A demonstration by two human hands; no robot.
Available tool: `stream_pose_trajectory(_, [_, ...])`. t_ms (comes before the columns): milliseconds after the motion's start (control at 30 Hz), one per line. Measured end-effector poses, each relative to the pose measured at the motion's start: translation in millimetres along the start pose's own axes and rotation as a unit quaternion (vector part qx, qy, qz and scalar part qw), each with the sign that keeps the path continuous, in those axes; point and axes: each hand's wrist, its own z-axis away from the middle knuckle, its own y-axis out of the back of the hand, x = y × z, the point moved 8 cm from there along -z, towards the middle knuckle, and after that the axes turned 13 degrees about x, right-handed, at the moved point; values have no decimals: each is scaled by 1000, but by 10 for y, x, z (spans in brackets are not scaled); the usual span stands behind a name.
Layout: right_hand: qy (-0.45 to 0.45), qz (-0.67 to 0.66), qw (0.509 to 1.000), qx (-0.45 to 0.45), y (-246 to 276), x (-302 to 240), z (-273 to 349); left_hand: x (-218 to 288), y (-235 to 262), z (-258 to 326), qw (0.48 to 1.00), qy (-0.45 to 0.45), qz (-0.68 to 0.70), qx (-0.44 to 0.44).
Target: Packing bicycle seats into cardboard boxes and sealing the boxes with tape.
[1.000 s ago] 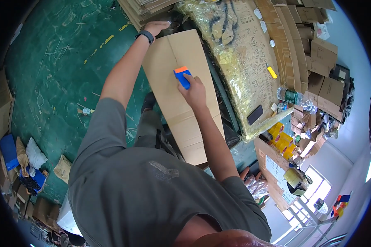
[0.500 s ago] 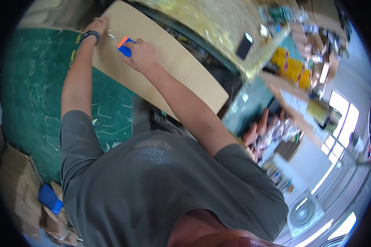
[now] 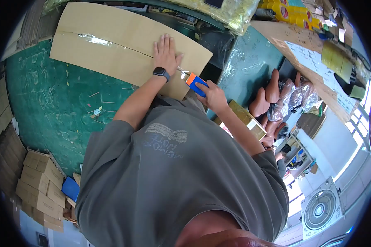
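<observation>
A long brown cardboard carton (image 3: 111, 24) lies in front of me, with a seam running lengthwise along its top. Shiny clear tape (image 3: 95, 40) covers the far-left stretch of that seam. My left hand (image 3: 165, 57), a dark watch on its wrist, rests flat over the seam with its fingers stretched out. Just right of it, at the carton's near-right end, my right hand (image 3: 212, 96) grips a blue and orange tape dispenser (image 3: 197, 84). A short shiny strip of tape shows between the dispenser and my left hand.
Green surface (image 3: 66, 111) extends left of the carton. Brown saddle-shaped pieces (image 3: 272, 92), some in plastic, stand at right beside a small carton (image 3: 247, 119). Yellow rolls (image 3: 286, 11) lie at the far right. Stacked cartons (image 3: 41, 181) stand lower left; a fan (image 3: 319, 209) is lower right.
My left hand has moved from the carton's far-left end to lie flat nearer its right end. My right hand has carried the tape dispenser rightward and nearer me. The view has shifted.
</observation>
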Motion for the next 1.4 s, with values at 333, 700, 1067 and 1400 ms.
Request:
stream_pose_trajectory(333, [38, -106, 992, 62, -69, 549, 238, 580, -264, -12, 997, -26, 21, 66])
stream_pose_trajectory(700, [-54, -61, 996, -40, -1398, 1713, 203, 877, -133, -41, 996, -48, 12, 78])
stream_pose_trajectory(1067, [-675, -615, 360, 193, -4909, 2924, 344, 1091, -435, 95, 991, -117, -21, 67])
stream_pose_trajectory(1400, [-608, -776, 167, 32, -4116, 2505, 164, 971, -531, 202, 992, -109, -28, 55])
